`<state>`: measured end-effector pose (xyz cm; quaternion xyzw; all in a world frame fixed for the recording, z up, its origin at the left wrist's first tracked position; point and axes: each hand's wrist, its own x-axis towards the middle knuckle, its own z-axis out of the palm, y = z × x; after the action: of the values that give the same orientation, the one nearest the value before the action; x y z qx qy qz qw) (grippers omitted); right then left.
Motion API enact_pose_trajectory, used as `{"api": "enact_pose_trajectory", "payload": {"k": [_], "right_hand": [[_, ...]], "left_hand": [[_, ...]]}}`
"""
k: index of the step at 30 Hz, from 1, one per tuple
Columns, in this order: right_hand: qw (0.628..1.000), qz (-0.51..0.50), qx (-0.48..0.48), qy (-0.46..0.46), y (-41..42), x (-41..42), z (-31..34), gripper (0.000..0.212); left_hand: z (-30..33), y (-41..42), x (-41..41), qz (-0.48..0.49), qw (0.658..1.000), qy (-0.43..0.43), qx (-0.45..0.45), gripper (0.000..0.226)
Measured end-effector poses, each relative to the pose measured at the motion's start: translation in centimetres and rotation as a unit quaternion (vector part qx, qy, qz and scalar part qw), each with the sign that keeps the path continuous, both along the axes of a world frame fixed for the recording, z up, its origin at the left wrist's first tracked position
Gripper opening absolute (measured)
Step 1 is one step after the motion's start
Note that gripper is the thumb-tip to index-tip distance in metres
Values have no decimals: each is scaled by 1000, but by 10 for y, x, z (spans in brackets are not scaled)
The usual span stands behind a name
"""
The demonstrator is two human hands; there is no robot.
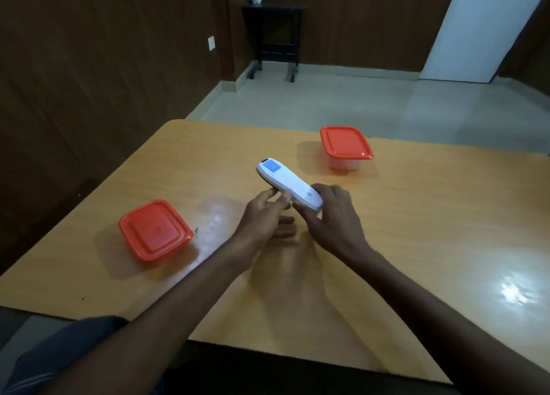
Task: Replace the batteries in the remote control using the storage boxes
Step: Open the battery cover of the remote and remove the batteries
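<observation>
Between the two red-lidded boxes (346, 142) on the counter (416, 216), both your hands, left (262, 216) and right (333, 213), grasp the white remote (285, 182); hold it steady and slide its back cover off gently.

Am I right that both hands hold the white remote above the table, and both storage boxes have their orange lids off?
Not quite. The head view shows both lids on: the near-left box and far-right box are closed. The rest holds: left hand and right hand hold the remote above the table.
</observation>
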<state>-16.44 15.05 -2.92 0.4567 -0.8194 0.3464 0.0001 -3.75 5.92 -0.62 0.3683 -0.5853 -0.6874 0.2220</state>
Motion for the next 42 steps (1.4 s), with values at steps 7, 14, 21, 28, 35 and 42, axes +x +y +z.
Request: {"api": "enact_pose_trajectory", "payload": {"k": [7, 14, 21, 28, 35, 42], "right_hand": [[954, -23, -58, -292, 105, 24, 23, 46], [932, -29, -95, -348, 121, 26, 7, 39], [939, -11, -108, -327, 116, 28, -1, 26], [954, -16, -131, -270, 107, 32, -9, 30], [961, 1, -156, -229, 105, 37, -16, 39], [932, 88, -155, -316, 105, 30, -16, 47]], "left_hand": [[-5, 78, -2, -94, 986, 92, 106, 41], [-11, 102, 0, -101, 985, 78, 111, 42], [-20, 114, -6, -31, 995, 90, 32, 41], [-22, 126, -13, 18, 992, 117, 34, 47], [-23, 125, -11, 51, 989, 127, 49, 44], [-21, 109, -3, 12, 991, 129, 22, 53]]}}
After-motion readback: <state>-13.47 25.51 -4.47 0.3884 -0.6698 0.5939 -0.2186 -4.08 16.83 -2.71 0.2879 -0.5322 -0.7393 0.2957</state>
